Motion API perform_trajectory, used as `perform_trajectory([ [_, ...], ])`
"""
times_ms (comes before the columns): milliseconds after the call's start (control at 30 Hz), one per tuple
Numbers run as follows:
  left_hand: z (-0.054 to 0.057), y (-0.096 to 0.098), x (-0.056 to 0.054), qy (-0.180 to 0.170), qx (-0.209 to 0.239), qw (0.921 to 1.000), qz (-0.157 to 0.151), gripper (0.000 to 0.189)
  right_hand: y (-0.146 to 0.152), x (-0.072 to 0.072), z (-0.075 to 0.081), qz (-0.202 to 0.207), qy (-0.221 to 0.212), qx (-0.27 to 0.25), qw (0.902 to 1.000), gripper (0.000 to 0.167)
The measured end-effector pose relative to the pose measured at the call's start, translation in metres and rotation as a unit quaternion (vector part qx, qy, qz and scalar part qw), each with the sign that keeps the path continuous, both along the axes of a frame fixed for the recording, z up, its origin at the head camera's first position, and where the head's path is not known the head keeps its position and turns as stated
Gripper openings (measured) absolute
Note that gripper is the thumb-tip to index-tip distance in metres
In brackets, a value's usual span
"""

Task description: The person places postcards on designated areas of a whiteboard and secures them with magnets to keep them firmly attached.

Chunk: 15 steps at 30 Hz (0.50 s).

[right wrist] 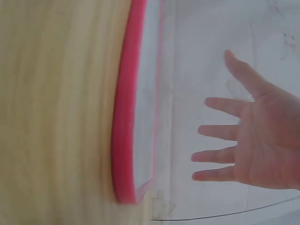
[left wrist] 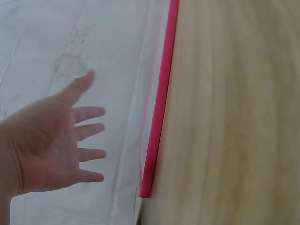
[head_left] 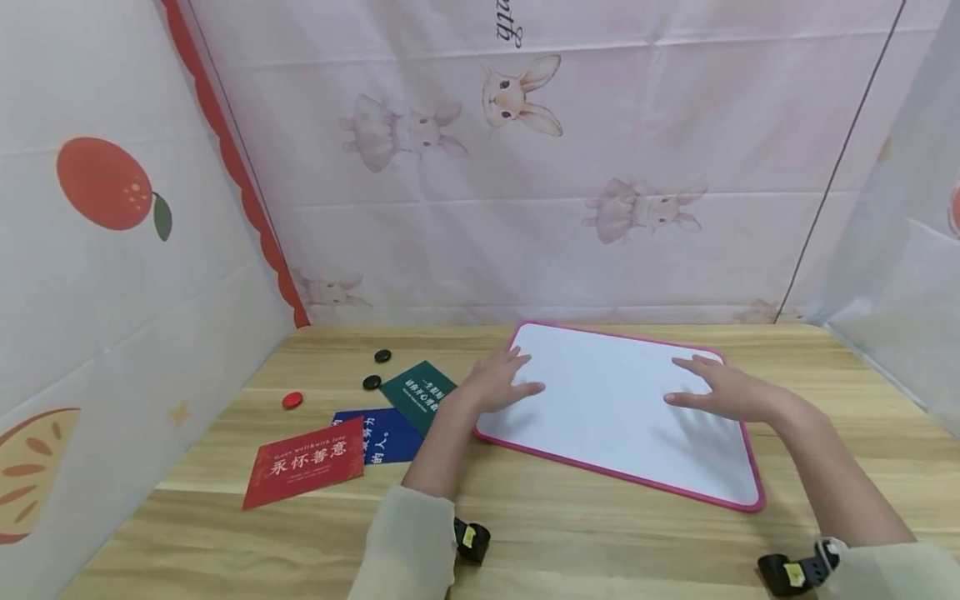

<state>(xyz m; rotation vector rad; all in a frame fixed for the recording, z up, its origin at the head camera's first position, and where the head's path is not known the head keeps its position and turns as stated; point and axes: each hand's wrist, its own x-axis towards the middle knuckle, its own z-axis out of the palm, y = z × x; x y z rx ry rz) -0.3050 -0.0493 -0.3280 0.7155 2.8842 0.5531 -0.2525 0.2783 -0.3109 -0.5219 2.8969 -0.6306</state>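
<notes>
A whiteboard (head_left: 600,400) with a pink frame lies flat and slightly skewed on the wooden table. Above its left end hovers my left hand (head_left: 495,383), fingers spread and holding nothing. My right hand (head_left: 723,393) is held over the board's right end, its fingers also apart and the palm bare. In the left wrist view the left hand (left wrist: 47,145) shows off to the side of the board's pink edge (left wrist: 159,108), not touching it. The right wrist view likewise has the right hand (right wrist: 262,140) apart from the pink edge (right wrist: 124,122).
Left of the board lie a green card (head_left: 420,393), a blue card (head_left: 392,437) and a red card (head_left: 307,462), partly overlapping. Near them are two black round pieces (head_left: 382,356) and a red round piece (head_left: 292,400). Printed cloth walls (head_left: 480,250) enclose the wooden table (head_left: 585,533).
</notes>
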Motion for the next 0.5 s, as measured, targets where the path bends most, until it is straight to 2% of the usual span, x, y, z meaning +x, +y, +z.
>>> perform_trajectory([
  [167,-0.004,-0.005,-0.001,-0.061,0.01,0.9978,-0.023,0.072,0.006,0.007,-0.001,0.004,-0.055,0.005,0.9985,0.081],
  [500,-0.012,-0.006,0.003,-0.112,-0.042,0.9922,-0.036,0.084,0.014,0.01,-0.014,-0.018,-0.115,0.015,0.993,0.087],
])
